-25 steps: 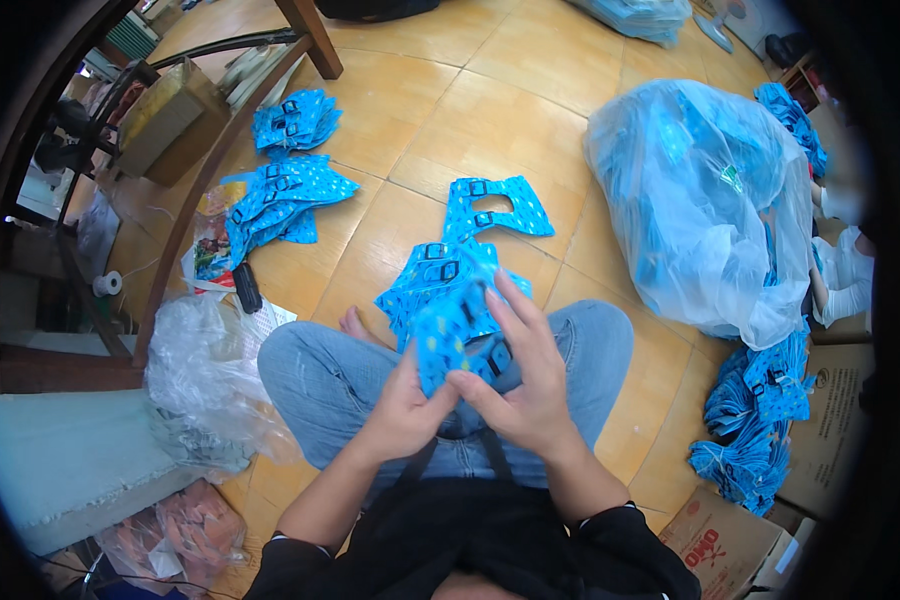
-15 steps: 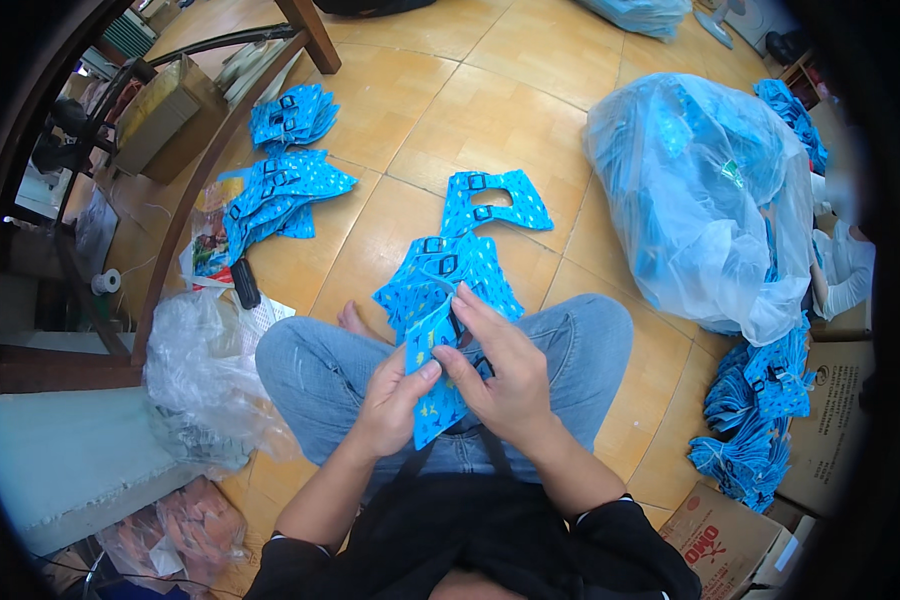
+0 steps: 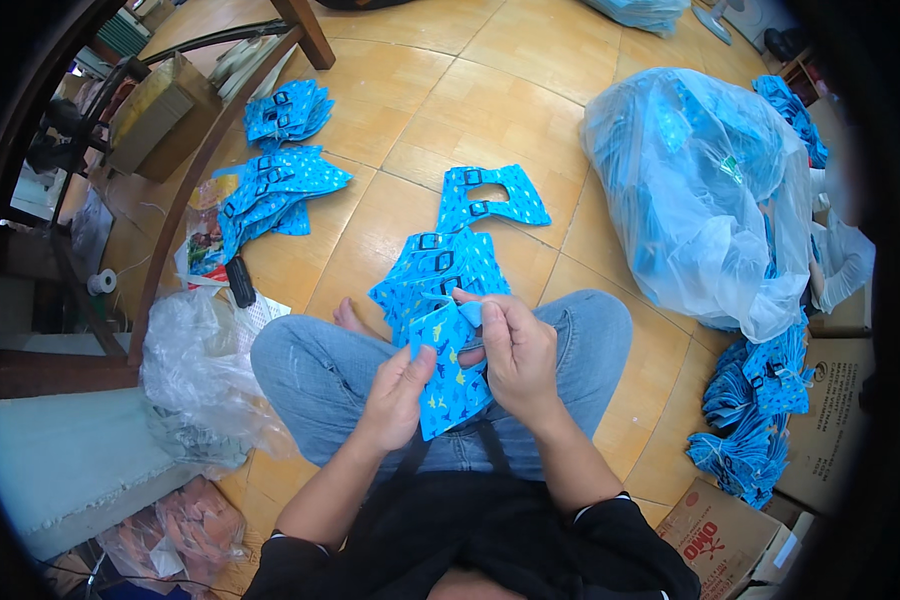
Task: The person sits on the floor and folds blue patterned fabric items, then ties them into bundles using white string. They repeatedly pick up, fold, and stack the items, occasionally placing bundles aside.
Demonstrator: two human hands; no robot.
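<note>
Over my lap, a blue patterned fabric piece (image 3: 440, 385) with small yellow and dark figures hangs between my two hands. My left hand (image 3: 394, 400) is closed on its left edge, thumb on top. My right hand (image 3: 518, 350) pinches its upper right part, where the cloth folds over near an opening. Just beyond lies a fanned stack of similar blue pieces (image 3: 410, 275) with black buckles, partly hidden by the held one. A single blue buckled piece (image 3: 520, 195) with a cut-out rests on the floor past that stack.
At the left lie two more blue stacks (image 3: 288, 112), a black object (image 3: 240, 283) and clear plastic wrap (image 3: 195, 350). A large clear bag (image 3: 695, 200) of blue pieces stands at the right, above tied blue bundles (image 3: 740, 450) and cardboard boxes (image 3: 715, 540). A wooden frame (image 3: 310, 35) rises at the far left.
The held fabric piece has turned so its patterned face shows more broadly. My right hand has closed into a pinch on its upper right edge; my left hand keeps its grip.
</note>
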